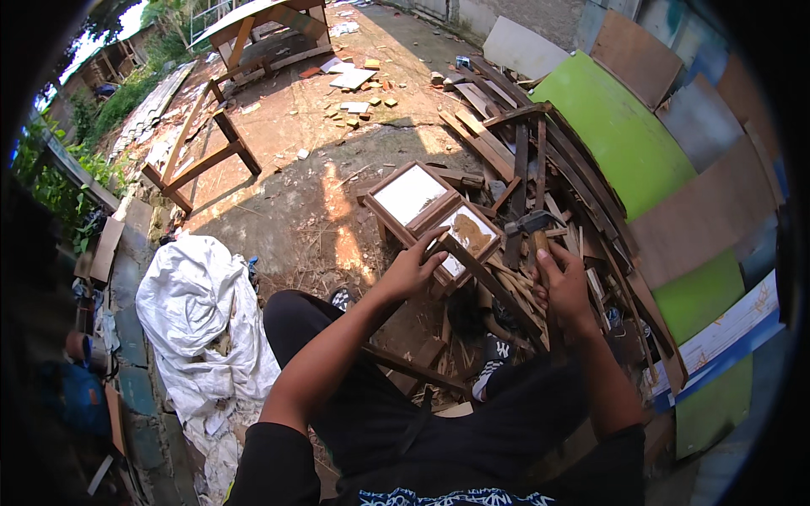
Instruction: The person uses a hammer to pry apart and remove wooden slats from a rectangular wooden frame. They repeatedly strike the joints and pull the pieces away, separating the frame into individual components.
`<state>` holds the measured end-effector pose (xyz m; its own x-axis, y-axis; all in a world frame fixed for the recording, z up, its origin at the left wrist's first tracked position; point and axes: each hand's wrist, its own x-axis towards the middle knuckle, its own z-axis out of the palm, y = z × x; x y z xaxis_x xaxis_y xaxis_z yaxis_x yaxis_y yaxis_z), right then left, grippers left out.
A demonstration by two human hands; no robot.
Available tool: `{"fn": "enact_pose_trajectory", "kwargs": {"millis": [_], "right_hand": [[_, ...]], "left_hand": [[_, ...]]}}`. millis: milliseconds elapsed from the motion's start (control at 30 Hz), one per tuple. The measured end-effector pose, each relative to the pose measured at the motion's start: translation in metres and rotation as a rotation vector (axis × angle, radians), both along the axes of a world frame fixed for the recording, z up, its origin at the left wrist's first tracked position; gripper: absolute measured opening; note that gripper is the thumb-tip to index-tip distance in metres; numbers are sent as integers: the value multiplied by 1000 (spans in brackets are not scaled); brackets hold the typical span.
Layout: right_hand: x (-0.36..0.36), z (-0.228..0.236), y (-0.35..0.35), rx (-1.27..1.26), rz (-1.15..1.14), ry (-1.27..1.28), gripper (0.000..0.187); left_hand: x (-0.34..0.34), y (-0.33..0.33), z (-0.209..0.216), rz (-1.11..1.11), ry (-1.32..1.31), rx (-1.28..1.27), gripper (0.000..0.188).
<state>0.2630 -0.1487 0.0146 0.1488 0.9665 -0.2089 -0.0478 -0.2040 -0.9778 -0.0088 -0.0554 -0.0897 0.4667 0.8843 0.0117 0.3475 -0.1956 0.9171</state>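
Observation:
My right hand (564, 282) is closed around the wooden handle of a hammer (530, 223), its metal head pointing up and away from me. In front of my knees lies a brown wooden frame (411, 221) with two white panels; the right panel (467, 232) carries a brown patch. My left hand (415, 268) grips the far end of a dark wooden bar (489, 282) at the frame's near side. That bar slants down to the right, toward my right hand. Thin wood strips (516, 285) lie beneath and beside it.
A pile of dark planks (540, 160) stands at the right, with green boards (591, 126) and brown panels (709, 207) leaning behind it. White cloth (198, 295) is heaped at my left. Farther off are a wooden frame piece (207, 164) and scattered blocks (359, 105).

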Motion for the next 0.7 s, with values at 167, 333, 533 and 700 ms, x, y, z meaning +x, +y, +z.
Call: {"fn": "enact_pose_trajectory", "kwargs": {"millis": [167,333,533,700], "right_hand": [[17,-52,16,-4,-28,-17,24],[37,-92,36,28,-62,-171,36],[45,-148,38,88,252,-598,56],[-8,-156,44,325,175,-705,54]], "left_hand": [[-2,58,-28,-103,96,-257,52],[2,84,-63,-203,231,-564,51],[16,85,-87,-238,181,-692,49],[22,81,-97,-90,55,-710,47]]}}
